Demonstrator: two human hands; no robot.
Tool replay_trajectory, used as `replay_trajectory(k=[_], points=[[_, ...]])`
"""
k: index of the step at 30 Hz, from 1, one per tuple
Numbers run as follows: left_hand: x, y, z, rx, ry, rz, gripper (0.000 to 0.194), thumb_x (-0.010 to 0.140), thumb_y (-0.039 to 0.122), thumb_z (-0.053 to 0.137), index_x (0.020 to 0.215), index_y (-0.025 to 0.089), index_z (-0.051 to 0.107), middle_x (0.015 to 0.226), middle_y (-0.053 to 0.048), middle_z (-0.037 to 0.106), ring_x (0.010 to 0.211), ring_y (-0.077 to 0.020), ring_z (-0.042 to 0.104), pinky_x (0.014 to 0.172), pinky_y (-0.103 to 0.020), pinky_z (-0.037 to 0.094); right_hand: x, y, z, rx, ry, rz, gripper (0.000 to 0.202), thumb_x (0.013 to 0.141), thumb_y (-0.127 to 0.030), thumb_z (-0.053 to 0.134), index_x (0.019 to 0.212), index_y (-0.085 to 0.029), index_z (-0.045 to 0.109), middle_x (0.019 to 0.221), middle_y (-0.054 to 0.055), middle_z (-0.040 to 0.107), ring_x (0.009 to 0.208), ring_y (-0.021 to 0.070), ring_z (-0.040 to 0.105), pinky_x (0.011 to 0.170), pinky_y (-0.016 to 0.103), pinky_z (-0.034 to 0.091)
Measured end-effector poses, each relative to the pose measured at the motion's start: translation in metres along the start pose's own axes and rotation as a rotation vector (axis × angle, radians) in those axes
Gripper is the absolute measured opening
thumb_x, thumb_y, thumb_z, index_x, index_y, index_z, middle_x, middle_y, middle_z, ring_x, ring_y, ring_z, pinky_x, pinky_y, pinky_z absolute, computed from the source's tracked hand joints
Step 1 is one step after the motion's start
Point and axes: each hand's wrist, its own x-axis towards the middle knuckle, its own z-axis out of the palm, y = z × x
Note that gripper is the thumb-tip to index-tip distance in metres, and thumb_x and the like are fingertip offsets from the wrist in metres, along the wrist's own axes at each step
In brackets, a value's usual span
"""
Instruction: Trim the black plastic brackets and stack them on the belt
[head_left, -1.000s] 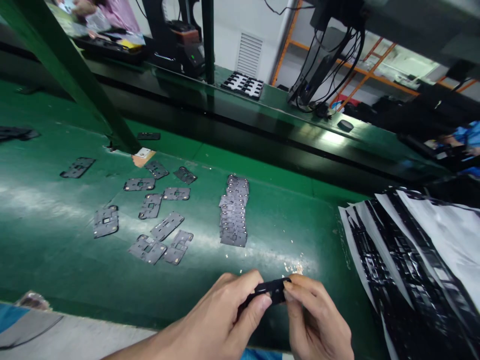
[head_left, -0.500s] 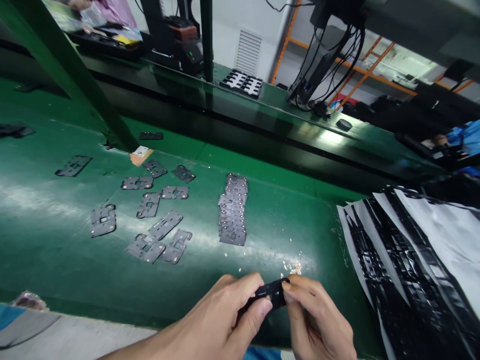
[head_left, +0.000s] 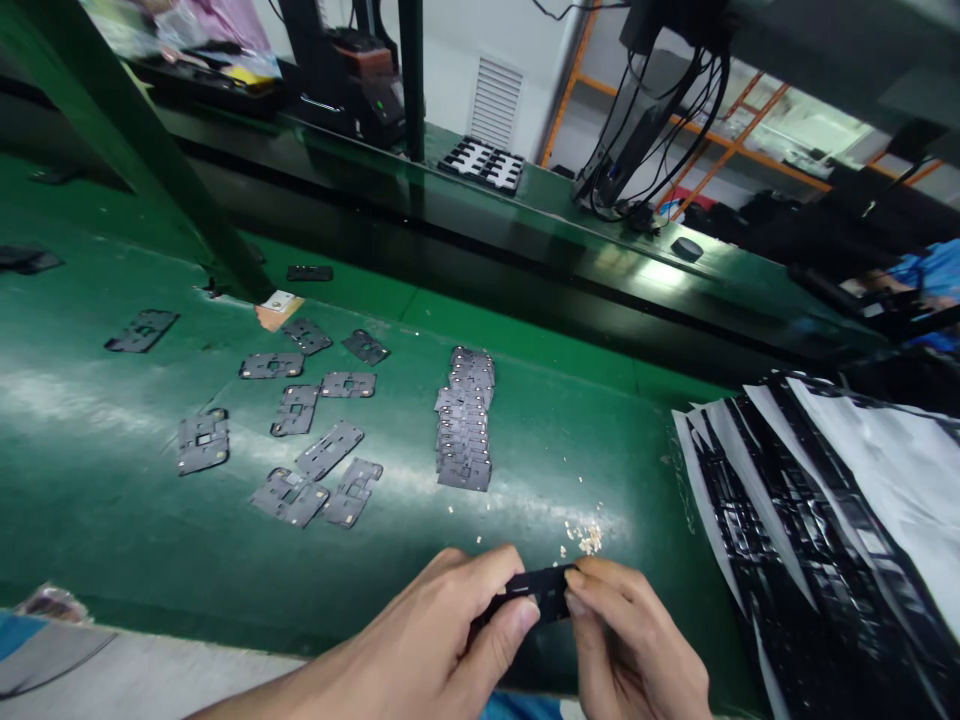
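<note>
A small black part point(head_left: 541, 590) is held at the near edge of the green table point(head_left: 112, 470), between both hands. The left hand point(head_left: 442, 640) pinches its left end, thumb and fingers closed on it. The right hand point(head_left: 637, 650) pinches its right end likewise. Beyond lies a row of stacked plates point(head_left: 465, 420), with loose plates point(head_left: 300, 440) scattered left. Black-and-white sheets point(head_left: 825, 520) lie at right.

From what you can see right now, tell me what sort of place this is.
Most likely a factory assembly line. A long green belt carries scattered flat black parts and a neat stack of them; both hands hold one such part, and black trays lie at the right.
</note>
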Motion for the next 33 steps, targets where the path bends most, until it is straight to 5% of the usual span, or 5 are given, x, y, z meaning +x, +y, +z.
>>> replay_trajectory(k=[9,19,33], points=[[0.0,0.008,-0.006,0.001,-0.031,0.004,0.035,0.111,0.043,0.034,0.086,0.022,0.048,0.076,0.0,0.057,0.075,-0.019,0.051,0.066,-0.031,0.036,0.002,0.003,-0.006,-0.031,-0.038,-0.053,0.043,0.085,0.011,0.068,0.116,-0.017,0.077,0.097,0.007,0.076,0.082,0.0169,0.078,0.068,0.026,0.067],[-0.006,0.015,-0.002,-0.041,0.034,-0.01,0.04,0.11,0.049,0.036,0.084,0.023,0.049,0.074,0.001,0.056,0.071,-0.0173,0.052,0.066,-0.031,0.037,0.003,-0.017,-0.003,-0.084,0.06,0.069,0.041,0.085,0.007,0.067,0.107,-0.024,0.081,0.089,0.004,0.076,0.073,0.0164,0.078,0.063,0.025,0.064],[-0.008,0.017,-0.003,-0.044,0.004,-0.018,0.038,0.11,0.047,0.037,0.083,0.023,0.047,0.074,0.002,0.055,0.07,-0.0168,0.049,0.067,-0.031,0.036,0.01,-0.019,-0.004,0.038,0.026,0.16,0.026,0.091,0.003,0.065,0.098,-0.02,0.075,0.092,0.004,0.073,0.076,0.0152,0.074,0.065,0.025,0.06]])
